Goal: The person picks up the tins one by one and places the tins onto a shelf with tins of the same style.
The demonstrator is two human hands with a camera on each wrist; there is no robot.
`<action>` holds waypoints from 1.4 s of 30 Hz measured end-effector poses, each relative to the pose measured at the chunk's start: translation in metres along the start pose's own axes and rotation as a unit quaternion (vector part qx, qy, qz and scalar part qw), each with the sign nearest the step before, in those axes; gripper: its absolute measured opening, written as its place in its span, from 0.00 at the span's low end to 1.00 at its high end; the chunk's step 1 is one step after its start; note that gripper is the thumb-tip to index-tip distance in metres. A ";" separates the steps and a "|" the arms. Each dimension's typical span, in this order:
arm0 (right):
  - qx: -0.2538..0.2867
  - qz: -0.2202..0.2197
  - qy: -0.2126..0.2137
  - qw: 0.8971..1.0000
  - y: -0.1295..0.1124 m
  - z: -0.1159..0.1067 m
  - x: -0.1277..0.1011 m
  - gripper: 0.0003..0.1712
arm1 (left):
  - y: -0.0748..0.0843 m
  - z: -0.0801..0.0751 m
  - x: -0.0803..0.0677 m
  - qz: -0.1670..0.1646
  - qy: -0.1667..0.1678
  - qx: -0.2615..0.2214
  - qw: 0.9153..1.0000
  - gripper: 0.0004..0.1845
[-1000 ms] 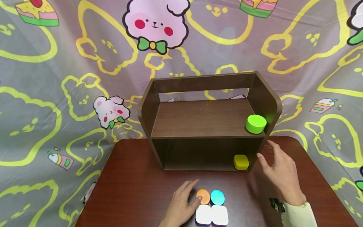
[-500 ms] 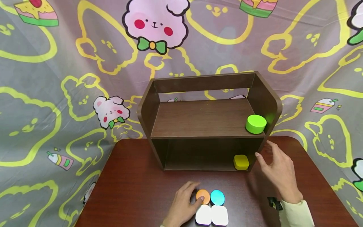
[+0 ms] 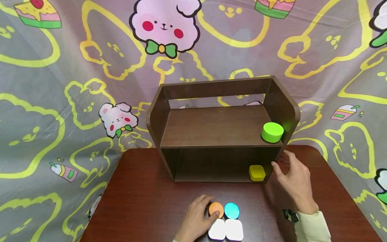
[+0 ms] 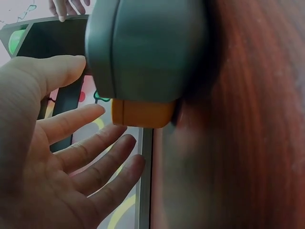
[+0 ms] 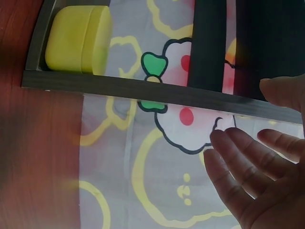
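My left hand (image 3: 198, 218) reaches around the orange round container (image 3: 216, 209) on the table, thumb overlapping its top and fingers along its far left side. In the left wrist view those fingers are spread and relaxed, with the orange container (image 4: 143, 113) just past the fingertips. A blue round container (image 3: 231, 210) stands to its right, and two white square-topped containers (image 3: 217, 229) sit nearer me. Beside the right panel of the brown shelf (image 3: 217, 147), my right hand (image 3: 297, 183) holds nothing, its fingers loosely extended. The right wrist view shows its thumb overlapping the panel's edge.
A bright green round container (image 3: 272, 132) stands at the right end of the upper shelf board. Below it, a yellow square container (image 3: 257, 173) sits in the lower compartment's right corner. A patterned curtain (image 3: 229, 50) hangs behind the reddish-brown table (image 3: 136, 201).
My left hand has shifted slightly right, its thumb further over the orange container. My right hand has moved slightly left, toward the shelf's side. The containers have stayed in place.
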State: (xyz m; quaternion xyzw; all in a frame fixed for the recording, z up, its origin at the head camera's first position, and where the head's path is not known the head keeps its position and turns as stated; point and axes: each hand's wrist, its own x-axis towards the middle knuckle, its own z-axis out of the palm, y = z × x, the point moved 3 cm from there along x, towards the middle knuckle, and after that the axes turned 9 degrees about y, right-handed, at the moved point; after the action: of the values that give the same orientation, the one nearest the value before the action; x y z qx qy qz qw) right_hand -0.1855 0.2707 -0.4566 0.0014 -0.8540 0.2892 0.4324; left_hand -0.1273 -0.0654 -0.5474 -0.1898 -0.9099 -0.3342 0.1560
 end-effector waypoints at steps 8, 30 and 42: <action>0.010 -0.001 0.005 1.000 0.004 0.007 -0.003 0.27 | -0.001 0.007 -0.001 0.009 0.006 0.001 1.000 0.21; 0.044 0.005 0.015 0.999 0.007 0.012 0.000 0.19 | -0.002 0.011 0.002 -0.004 -0.009 -0.011 1.000 0.21; 0.114 0.101 -0.005 0.988 0.013 0.012 0.000 0.17 | -0.001 0.011 0.004 -0.025 -0.014 -0.008 1.000 0.21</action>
State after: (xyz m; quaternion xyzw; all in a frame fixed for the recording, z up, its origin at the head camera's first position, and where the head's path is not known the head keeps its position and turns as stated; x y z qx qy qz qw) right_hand -0.1978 0.2750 -0.4684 -0.0342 -0.8133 0.4270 0.3937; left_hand -0.1332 -0.0583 -0.5543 -0.1734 -0.9138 -0.3424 0.1330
